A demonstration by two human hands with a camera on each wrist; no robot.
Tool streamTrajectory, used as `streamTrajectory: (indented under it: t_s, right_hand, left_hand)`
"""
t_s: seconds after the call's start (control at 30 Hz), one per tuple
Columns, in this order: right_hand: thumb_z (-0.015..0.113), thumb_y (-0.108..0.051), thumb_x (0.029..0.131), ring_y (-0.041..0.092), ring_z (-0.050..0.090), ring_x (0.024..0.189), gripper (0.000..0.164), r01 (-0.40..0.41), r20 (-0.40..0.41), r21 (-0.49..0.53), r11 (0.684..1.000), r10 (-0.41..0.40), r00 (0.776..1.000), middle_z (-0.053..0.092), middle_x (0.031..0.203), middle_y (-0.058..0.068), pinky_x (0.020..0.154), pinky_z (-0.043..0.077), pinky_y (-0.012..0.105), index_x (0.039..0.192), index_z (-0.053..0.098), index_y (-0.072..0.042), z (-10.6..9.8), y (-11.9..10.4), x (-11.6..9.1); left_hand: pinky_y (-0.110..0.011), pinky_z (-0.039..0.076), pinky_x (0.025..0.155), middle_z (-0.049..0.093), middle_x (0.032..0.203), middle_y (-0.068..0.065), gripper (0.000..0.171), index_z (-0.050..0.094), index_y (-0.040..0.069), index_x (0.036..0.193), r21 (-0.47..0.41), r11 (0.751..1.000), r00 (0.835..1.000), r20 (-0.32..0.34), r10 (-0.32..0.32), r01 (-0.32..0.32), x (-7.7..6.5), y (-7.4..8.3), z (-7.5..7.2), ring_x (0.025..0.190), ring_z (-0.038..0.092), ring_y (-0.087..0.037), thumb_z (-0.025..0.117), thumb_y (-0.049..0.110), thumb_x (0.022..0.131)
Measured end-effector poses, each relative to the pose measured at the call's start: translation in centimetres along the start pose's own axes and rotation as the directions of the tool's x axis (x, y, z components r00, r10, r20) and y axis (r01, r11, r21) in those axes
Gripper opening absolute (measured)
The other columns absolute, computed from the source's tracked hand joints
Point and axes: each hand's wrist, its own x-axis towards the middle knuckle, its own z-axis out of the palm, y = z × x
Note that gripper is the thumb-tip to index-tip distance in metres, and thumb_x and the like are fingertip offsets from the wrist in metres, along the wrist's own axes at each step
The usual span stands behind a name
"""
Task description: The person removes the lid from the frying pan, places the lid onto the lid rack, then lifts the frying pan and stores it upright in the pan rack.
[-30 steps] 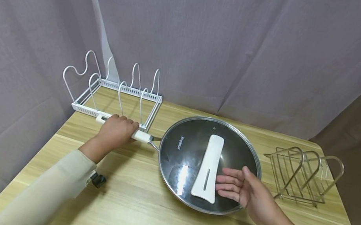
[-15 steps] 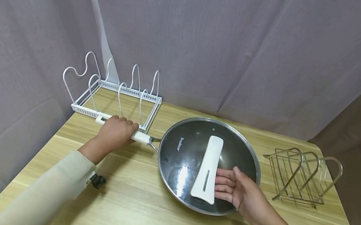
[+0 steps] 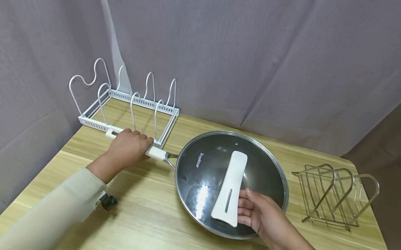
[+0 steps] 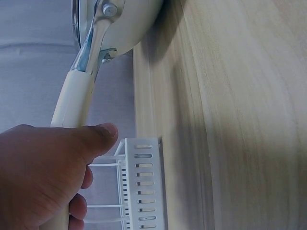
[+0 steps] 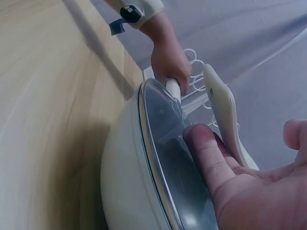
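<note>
A cream-coloured pan [image 5: 124,167] with a long white handle [image 3: 157,152] sits on the table under a dark glass lid [image 3: 202,187]. The lid carries a raised white lid handle [image 3: 231,179]. My left hand [image 3: 129,148] grips the pan handle; the left wrist view shows its thumb lying along the top and fingers wrapped around. At the lid, my right hand [image 3: 267,222] has its extended fingers [image 5: 211,158] reaching into the gap beneath the lid handle. Its thumb stands apart from the handle in the right wrist view. The fingertips are partly hidden.
A white wire rack [image 3: 89,120] with upright loops stands at the back left, close by the pan handle. On the right is a smaller metal rack [image 3: 328,219]. A grey curtain [image 3: 229,50] hangs behind the wooden table [image 3: 149,240].
My right hand has moved left over the lid, and its fingers have slid under the lid handle. The left hand, pan and lid have stayed in place.
</note>
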Motion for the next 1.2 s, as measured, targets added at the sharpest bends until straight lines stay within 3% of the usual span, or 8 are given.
streamTrajectory:
  t_s: [0.17,0.3,0.67,0.93,1.2]
  right_hand:
    - [0.033,-0.023,0.113,0.024,0.067,0.101,0.042,-0.013,0.035,0.088,0.996,0.010,0.999,0.066,0.112,0.017,0.089,0.057,0.039,0.126,0.049,0.013,0.3,0.3,0.3]
    - [0.035,-0.023,0.113,0.025,0.068,0.104,0.040,-0.036,0.044,0.150,0.988,0.030,0.999,0.067,0.114,0.018,0.090,0.057,0.041,0.128,0.049,0.012,0.5,0.4,0.4]
    - [0.044,-0.019,0.110,0.022,0.069,0.102,0.033,-0.068,-0.036,0.196,0.978,0.076,0.996,0.066,0.110,0.014,0.090,0.056,0.039,0.125,0.047,0.010,1.7,0.4,1.1]
    - [0.043,-0.020,0.110,0.029,0.068,0.110,0.045,-0.108,-0.061,0.363,0.926,0.139,0.988,0.064,0.117,0.021,0.095,0.054,0.050,0.140,0.025,0.008,2.4,0.6,1.7]
    - [0.036,-0.021,0.112,0.032,0.071,0.103,0.042,-0.112,-0.092,0.428,0.897,0.167,0.982,0.069,0.112,0.021,0.096,0.053,0.047,0.141,0.017,0.003,3.0,0.9,2.2]
  left_hand:
    - [-0.037,0.043,0.054,0.060,0.066,-0.003,0.031,0.056,0.010,0.079,-0.001,1.000,1.000,0.011,-0.006,0.006,0.0,0.0,-0.1,0.057,0.057,-0.024,0.080,0.029,0.082]
    - [-0.037,0.043,0.053,0.060,0.067,-0.003,0.031,0.056,0.010,0.078,0.003,1.000,1.000,0.008,-0.004,0.004,0.0,0.0,0.0,0.057,0.057,-0.024,0.081,0.029,0.082]
    - [-0.037,0.042,0.053,0.059,0.066,-0.003,0.031,0.055,0.010,0.077,0.006,1.000,1.000,-0.009,-0.005,0.005,0.0,-0.1,0.2,0.056,0.056,-0.025,0.080,0.028,0.081]
    - [-0.038,0.043,0.053,0.060,0.066,-0.003,0.030,0.055,0.009,0.077,0.005,1.000,1.000,-0.006,-0.007,0.007,-0.1,-0.1,0.2,0.056,0.056,-0.025,0.080,0.027,0.082]
    - [-0.037,0.043,0.053,0.059,0.065,-0.003,0.030,0.055,0.010,0.077,0.012,1.000,1.000,-0.012,-0.004,0.004,0.0,-0.1,0.3,0.056,0.056,-0.025,0.080,0.027,0.081]
